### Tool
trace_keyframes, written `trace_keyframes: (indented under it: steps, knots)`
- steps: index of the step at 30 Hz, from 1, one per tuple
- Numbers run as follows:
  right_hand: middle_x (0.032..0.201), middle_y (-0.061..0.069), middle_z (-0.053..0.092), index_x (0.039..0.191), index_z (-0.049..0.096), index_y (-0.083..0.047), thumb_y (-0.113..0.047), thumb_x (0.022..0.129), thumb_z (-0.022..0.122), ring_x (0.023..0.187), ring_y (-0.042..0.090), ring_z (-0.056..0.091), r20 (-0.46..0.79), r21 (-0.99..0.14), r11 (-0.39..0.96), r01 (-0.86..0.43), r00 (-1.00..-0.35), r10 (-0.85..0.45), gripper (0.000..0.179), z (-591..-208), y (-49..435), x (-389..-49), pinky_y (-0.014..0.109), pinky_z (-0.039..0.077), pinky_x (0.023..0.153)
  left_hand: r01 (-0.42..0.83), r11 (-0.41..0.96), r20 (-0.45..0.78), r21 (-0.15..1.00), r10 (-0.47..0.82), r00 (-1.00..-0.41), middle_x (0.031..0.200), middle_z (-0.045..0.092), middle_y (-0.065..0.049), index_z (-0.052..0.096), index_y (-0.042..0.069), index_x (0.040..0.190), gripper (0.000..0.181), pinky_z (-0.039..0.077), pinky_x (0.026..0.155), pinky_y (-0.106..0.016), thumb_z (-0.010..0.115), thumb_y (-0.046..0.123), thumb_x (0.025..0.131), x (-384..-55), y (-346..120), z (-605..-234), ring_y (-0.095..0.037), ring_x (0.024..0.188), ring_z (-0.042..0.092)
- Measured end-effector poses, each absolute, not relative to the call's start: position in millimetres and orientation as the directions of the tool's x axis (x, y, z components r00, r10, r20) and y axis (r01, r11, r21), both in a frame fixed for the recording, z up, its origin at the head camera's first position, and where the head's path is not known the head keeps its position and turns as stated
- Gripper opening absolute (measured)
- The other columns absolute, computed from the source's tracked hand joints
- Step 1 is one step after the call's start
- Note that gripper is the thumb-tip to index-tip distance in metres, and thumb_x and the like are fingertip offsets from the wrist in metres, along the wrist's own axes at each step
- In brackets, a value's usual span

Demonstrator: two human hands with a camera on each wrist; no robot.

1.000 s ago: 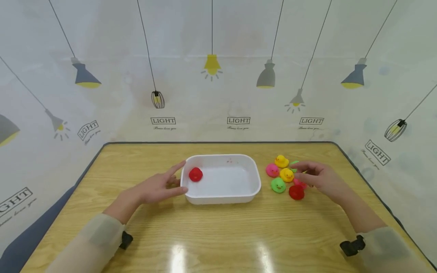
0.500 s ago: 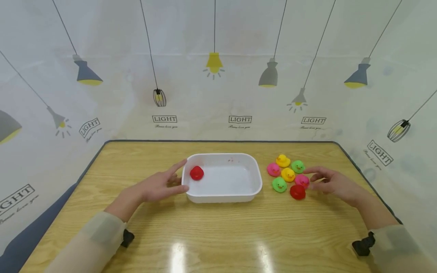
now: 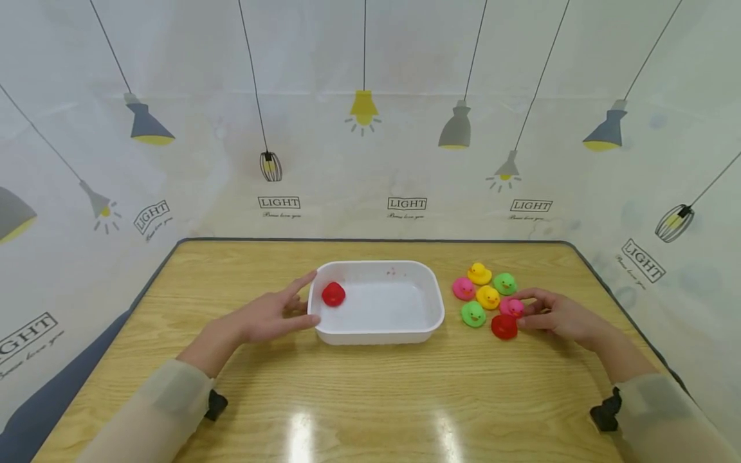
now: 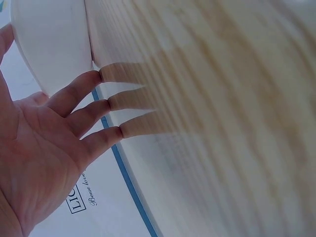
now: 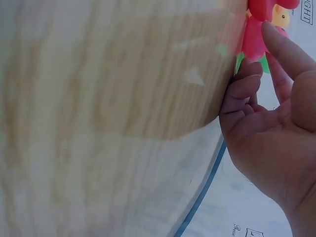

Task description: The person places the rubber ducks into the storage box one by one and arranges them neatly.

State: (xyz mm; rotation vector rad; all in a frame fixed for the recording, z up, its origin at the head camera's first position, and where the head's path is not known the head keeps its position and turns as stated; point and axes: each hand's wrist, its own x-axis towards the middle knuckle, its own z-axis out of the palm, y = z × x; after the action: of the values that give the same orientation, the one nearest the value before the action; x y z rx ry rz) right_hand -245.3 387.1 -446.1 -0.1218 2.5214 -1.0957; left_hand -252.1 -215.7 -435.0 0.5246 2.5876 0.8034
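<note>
Where the right hand (image 3: 564, 315) is held at the right edge of a cluster of toys, a pink duck (image 3: 512, 307) is flanked by its bent index finger on the far side and its thumb on the near side; whether the duck is pinched cannot be told. The near side of that duck is crowded by a red toy (image 3: 504, 326), just beside the thumb. Its left side is neighboured by a yellow duck (image 3: 489, 298), and behind it a green duck (image 3: 505, 283) is seen. The cluster is completed by a second yellow duck (image 3: 479, 274), a second pink duck (image 3: 464, 289) and a second green duck (image 3: 473, 314). To the left, the end of a white tray (image 3: 390, 305) is touched by the left hand (image 3: 266, 318), its fingers spread, with thumb and index finger set at the two corners. Inside, near that end, another red toy (image 3: 333, 294) is held by the tray. Everything is borne by a wood-grained table (image 3: 370, 399), marked by two bright reflections near the front and backed by a pale wall (image 3: 312, 58) printed with hanging lamps (image 3: 363, 104).
</note>
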Motion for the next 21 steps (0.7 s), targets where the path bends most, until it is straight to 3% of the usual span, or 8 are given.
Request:
trace_keyframes:
  steps: [14, 21]
  knots:
    - [0.125, 0.014, 0.059, 0.156, 0.054, -0.013, -0.037, 0.105, 0.076, 0.102, 0.026, 0.056, -0.298, -0.681, 0.730, 0.050, -0.930, -0.214, 0.060, -450.3, 386.7, -247.7, 0.032, 0.054, 0.076, 0.227, 0.769, -0.249, 0.598, 0.448, -0.859, 0.164, 0.058, -0.012, 0.005, 0.046, 0.176, 0.101, 0.034, 0.125, -0.078, 0.061, 0.077, 0.099, -251.3, -215.3, -433.8, -0.047, 0.156, 0.048]
    - [0.115, 0.011, 0.057, 0.155, 0.055, -0.013, -0.039, 0.105, 0.076, 0.089, 0.025, 0.056, -0.306, -0.677, 0.732, 0.081, -0.935, -0.181, 0.060, -447.9, 384.0, -246.6, 0.031, 0.050, 0.068, 0.225, 0.768, -0.253, 0.599, 0.448, -0.858, 0.165, 0.057, -0.012, 0.005, 0.045, 0.176, 0.101, 0.035, 0.124, -0.078, 0.061, 0.077, 0.099, -250.9, -214.8, -432.9, -0.047, 0.156, 0.048]
